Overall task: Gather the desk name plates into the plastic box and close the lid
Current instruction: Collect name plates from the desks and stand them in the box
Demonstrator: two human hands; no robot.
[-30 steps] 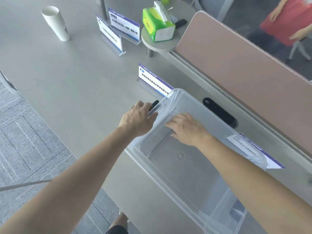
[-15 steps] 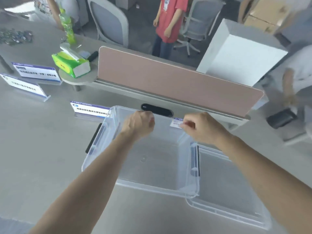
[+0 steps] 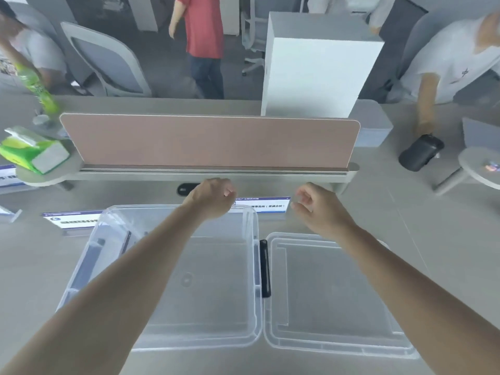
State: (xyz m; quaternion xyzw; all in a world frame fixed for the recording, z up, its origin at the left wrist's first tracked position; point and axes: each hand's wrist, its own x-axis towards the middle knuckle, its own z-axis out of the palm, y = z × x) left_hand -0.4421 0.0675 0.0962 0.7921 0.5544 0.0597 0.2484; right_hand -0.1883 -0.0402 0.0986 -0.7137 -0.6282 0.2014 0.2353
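Observation:
A clear plastic box (image 3: 251, 266) sits open on the desk in front of me. Its clear lid (image 3: 335, 293) lies flat beside it on the right. A white and blue name plate (image 3: 266, 205) stands just behind the box's far rim. My left hand (image 3: 211, 197) is curled over the plate's left end and hides it, so any grip is unclear. My right hand (image 3: 313, 205) hovers at the plate's right end, thumb and fingers loosely curled, a narrow gap away. A second name plate (image 3: 73, 220) stands left of the box.
A pink divider panel (image 3: 208, 142) runs across the desk behind the plates, with a black slot (image 3: 185, 189) at its foot. A green tissue box (image 3: 32, 154) and more name plates (image 3: 6, 177) are at the left. A black pouch (image 3: 420, 152) and other people are beyond.
My view swung from the box's left end to face it square on. My left hand left the box's handle and my right hand came out of the box; both are now at the plate behind it.

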